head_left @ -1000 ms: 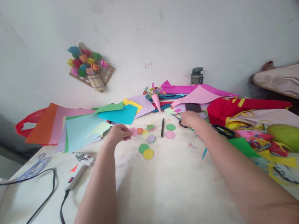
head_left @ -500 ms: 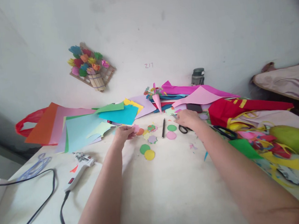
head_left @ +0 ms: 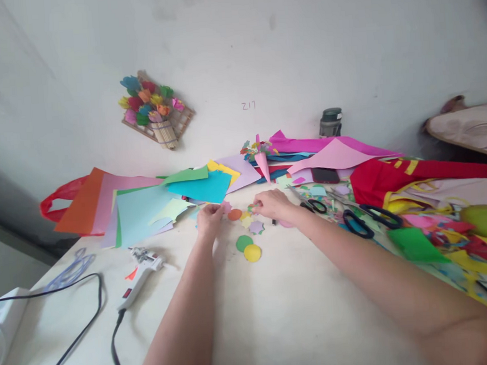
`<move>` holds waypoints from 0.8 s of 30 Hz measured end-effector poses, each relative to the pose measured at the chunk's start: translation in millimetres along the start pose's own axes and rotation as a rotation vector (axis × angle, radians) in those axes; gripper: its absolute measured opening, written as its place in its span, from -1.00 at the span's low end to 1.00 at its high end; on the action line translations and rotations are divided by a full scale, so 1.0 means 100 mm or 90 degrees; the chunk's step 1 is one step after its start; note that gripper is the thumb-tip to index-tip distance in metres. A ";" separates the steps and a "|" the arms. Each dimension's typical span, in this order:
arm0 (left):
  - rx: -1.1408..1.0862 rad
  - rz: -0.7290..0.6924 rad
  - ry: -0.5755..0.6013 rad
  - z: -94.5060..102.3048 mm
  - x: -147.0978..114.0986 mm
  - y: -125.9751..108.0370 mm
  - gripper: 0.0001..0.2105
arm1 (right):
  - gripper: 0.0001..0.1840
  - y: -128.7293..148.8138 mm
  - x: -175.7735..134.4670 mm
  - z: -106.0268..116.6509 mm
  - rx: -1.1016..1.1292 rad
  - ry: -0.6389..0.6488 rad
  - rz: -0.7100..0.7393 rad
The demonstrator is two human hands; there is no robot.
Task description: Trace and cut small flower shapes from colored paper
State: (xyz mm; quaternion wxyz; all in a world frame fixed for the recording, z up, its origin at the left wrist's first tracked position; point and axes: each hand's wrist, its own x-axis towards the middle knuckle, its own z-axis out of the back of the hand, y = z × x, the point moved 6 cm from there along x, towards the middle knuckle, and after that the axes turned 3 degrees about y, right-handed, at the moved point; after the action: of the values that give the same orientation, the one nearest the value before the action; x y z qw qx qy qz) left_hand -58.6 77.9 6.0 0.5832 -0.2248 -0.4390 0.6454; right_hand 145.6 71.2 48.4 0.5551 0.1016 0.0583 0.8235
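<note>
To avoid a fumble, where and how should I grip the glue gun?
Probably with the left hand, from the near side, around the white handle of the glue gun: it is slim, straight and angled toward you, away from the metal parts; mind the black cord.

my left hand (head_left: 210, 222) pinches a pink scalloped paper (head_left: 227, 207) by its edge. my right hand (head_left: 272, 204) has its fingertips at a small green cut-out (head_left: 251, 208); i can't tell whether they grip it. an orange disc (head_left: 234, 215) lies between my hands. nearer me, a yellow disc (head_left: 252, 253) overlaps a green disc (head_left: 244, 243). a glue gun (head_left: 136, 281) rests on the table (head_left: 278, 319) at left.
</note>
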 end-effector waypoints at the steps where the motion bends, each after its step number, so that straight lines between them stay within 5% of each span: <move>1: -0.015 0.001 -0.010 0.00 0.00 0.02 -0.72 | -0.71 0.06 0.06 -0.01 -0.001 0.007 0.015; 11: -0.230 0.043 -0.076 -0.04 -0.07 0.09 -0.71 | -0.52 0.45 0.60 -0.24 -0.073 0.106 0.045; 20: -0.257 0.030 -0.098 -0.03 -0.08 0.07 -0.74 | -0.73 0.50 0.81 -0.41 -0.055 0.237 0.026; 24: -0.323 0.026 -0.112 0.00 -0.10 0.06 -0.68 | -0.78 0.49 0.77 -0.38 0.038 0.181 0.043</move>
State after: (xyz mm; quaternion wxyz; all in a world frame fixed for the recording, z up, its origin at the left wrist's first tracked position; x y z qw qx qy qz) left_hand -59.5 68.7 -1.1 0.4549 -0.3159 -0.6309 0.5434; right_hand 64.7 124.3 29.7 0.5099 0.0024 0.1574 0.8457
